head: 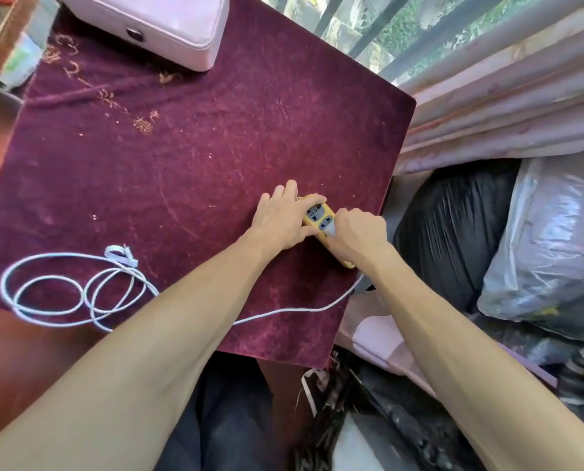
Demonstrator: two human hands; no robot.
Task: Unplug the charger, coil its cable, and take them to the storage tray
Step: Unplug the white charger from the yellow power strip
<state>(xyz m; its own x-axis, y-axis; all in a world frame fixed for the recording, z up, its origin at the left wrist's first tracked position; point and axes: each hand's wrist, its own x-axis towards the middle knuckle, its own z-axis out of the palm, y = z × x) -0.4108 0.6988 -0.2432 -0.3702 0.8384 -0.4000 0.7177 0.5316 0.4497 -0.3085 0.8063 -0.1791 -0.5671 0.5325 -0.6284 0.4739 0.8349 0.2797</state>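
Note:
A yellow power strip [319, 217] lies near the right edge of the table on a maroon cloth [195, 141]. My left hand [280, 219] presses down on the strip's left side. My right hand [358, 236] is closed around the charger plugged into the strip; only a small white tip of the charger [331, 230] shows. The charger's white cable [80, 290] runs from under my right wrist along the front of the cloth to loose loops at the left, ending in a strap [122, 254].
A pink box [168, 25] with a dark clasp sits at the table's far edge. Pink curtains [521, 93] hang on the right beside a window. Black and clear plastic bags [508, 246] are piled right of the table.

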